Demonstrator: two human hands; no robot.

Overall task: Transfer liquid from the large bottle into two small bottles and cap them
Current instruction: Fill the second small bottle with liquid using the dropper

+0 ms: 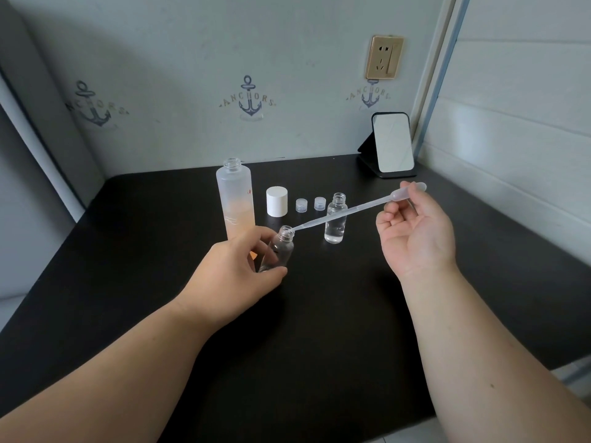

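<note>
My left hand (238,266) grips a small clear bottle (279,249), tilted to the right and uncapped. My right hand (415,228) pinches the bulb of a plastic pipette (345,212), whose tip rests in that bottle's mouth. A second small bottle (335,219) stands upright behind, open, with clear liquid in it. The large frosted bottle (236,199) stands open at the back left, about half full of pale orange liquid. Its white cap (277,201) and two small clear caps (301,205) (319,203) sit on the table beside it.
A dark table (160,238) holds everything. A small standing mirror (392,143) is at the back right corner. Walls close in behind and on both sides, with a socket (383,57) on the back wall.
</note>
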